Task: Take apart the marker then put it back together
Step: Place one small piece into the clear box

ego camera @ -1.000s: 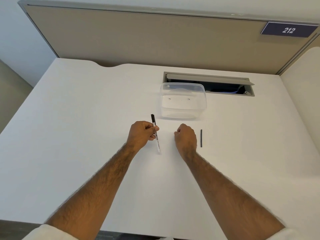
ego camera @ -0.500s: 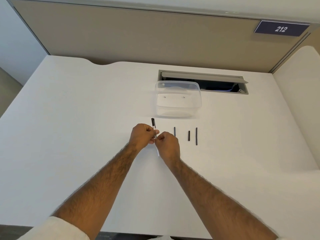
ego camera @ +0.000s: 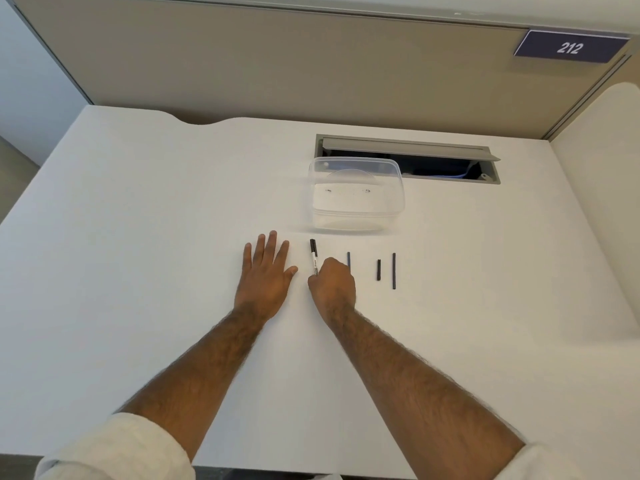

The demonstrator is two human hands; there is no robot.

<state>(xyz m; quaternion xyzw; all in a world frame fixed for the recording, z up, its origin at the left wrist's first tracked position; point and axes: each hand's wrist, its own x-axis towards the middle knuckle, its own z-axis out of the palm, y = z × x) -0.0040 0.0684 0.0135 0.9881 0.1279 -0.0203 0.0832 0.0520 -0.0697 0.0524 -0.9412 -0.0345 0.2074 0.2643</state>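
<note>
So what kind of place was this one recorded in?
Probably an office cubicle: a white desk backed by a beige partition panel, a number plate reading 212 on it, and a cable hatch set into the desktop.

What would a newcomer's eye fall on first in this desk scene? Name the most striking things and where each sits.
On the white desk the left hand lies flat, fingers spread; the right hand curls over the lower end of the marker beside it. Right of them lie a thin rod, a short piece and a longer rod, a clear container behind.
</note>
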